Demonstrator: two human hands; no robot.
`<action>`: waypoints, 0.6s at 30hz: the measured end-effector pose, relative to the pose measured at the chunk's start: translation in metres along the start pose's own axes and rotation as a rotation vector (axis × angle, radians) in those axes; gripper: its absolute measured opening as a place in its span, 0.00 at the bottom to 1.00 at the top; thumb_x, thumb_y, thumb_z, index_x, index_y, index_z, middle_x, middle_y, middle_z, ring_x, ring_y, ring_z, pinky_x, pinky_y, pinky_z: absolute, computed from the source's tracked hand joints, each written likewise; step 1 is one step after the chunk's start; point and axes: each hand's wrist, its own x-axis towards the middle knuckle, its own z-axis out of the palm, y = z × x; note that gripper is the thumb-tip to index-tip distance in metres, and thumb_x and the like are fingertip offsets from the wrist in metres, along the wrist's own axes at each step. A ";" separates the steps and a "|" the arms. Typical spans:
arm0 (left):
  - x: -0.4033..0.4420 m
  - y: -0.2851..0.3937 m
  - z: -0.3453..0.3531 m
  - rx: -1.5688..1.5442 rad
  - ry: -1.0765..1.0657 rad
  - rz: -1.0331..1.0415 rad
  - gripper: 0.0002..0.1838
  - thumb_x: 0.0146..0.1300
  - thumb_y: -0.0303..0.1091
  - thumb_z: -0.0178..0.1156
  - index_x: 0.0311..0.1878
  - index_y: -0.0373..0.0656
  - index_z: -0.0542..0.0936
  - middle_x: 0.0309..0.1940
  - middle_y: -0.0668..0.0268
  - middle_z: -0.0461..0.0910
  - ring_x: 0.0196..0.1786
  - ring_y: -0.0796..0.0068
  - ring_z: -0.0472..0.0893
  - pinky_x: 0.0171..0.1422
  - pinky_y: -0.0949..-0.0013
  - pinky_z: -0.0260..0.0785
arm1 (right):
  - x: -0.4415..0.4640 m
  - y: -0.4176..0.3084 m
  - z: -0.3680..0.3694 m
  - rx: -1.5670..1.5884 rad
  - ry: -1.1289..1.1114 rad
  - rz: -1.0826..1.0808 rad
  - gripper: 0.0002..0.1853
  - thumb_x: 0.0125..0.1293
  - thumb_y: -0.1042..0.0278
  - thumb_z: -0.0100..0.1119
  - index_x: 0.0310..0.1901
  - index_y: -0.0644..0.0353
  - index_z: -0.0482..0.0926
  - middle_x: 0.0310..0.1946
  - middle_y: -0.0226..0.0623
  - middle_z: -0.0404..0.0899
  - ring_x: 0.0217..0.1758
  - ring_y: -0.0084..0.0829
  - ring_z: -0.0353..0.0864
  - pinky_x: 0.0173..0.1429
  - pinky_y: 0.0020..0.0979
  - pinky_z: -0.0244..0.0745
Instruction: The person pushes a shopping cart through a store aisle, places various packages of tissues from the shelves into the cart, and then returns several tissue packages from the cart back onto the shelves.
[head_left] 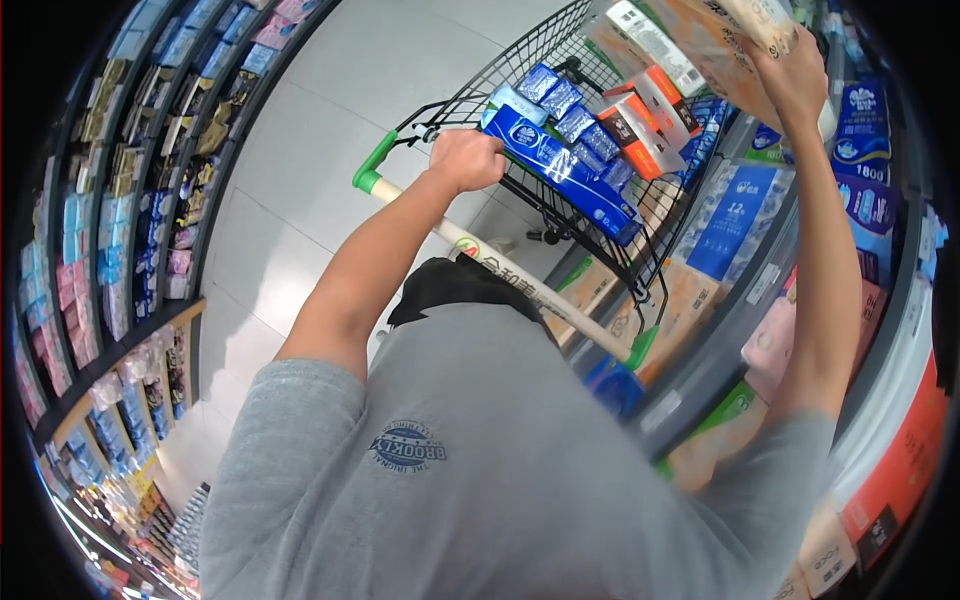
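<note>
My left hand point(467, 160) is closed in a fist at the near rim of a shopping cart point(500, 75), against the end of a long blue tissue pack point(560, 165). What its fingers grip is hidden. At the upper right, my right hand point(795, 85) is closed on a tan plastic-wrapped pack of paper point(715, 50), raised near the cart's right side and partly cut off by the picture's top edge. Inside the cart lie small blue packs point(560, 97) and orange, white and black boxes point(650, 120). The cart's cream handle bar point(540, 290) has green ends.
On the right, a low shelf holds blue-and-clear packs point(735, 215), brown packs point(685, 300) and purple-blue Vinda packs point(865, 205). Tall shelves point(130, 180) of small packaged goods stand on the left. Pale tiled floor point(290, 170) runs between the left shelves and the cart.
</note>
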 end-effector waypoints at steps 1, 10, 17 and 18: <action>0.000 -0.001 0.001 -0.006 0.003 -0.013 0.13 0.52 0.40 0.48 0.29 0.51 0.83 0.25 0.59 0.82 0.32 0.57 0.81 0.37 0.53 0.72 | 0.009 0.006 0.013 -0.095 -0.037 -0.006 0.37 0.46 0.40 0.70 0.52 0.59 0.76 0.45 0.43 0.82 0.51 0.43 0.80 0.53 0.40 0.72; 0.000 -0.001 0.004 -0.023 0.025 -0.006 0.11 0.48 0.38 0.49 0.23 0.48 0.80 0.23 0.59 0.81 0.30 0.56 0.80 0.34 0.53 0.71 | 0.044 0.044 0.106 -0.318 -0.202 0.050 0.33 0.48 0.36 0.64 0.47 0.55 0.79 0.46 0.43 0.81 0.52 0.46 0.79 0.53 0.45 0.72; 0.000 0.000 0.000 -0.040 0.055 -0.006 0.09 0.46 0.38 0.50 0.20 0.47 0.78 0.20 0.60 0.79 0.29 0.57 0.80 0.34 0.55 0.72 | 0.043 0.076 0.177 -0.425 -0.227 0.050 0.37 0.49 0.34 0.63 0.53 0.56 0.76 0.50 0.45 0.79 0.56 0.47 0.76 0.58 0.45 0.68; 0.000 0.000 0.000 -0.041 0.040 -0.012 0.10 0.46 0.38 0.51 0.20 0.47 0.80 0.21 0.59 0.80 0.29 0.57 0.81 0.36 0.56 0.73 | 0.039 0.077 0.186 -0.415 -0.237 0.055 0.37 0.49 0.34 0.63 0.53 0.56 0.76 0.50 0.45 0.79 0.56 0.47 0.76 0.58 0.45 0.68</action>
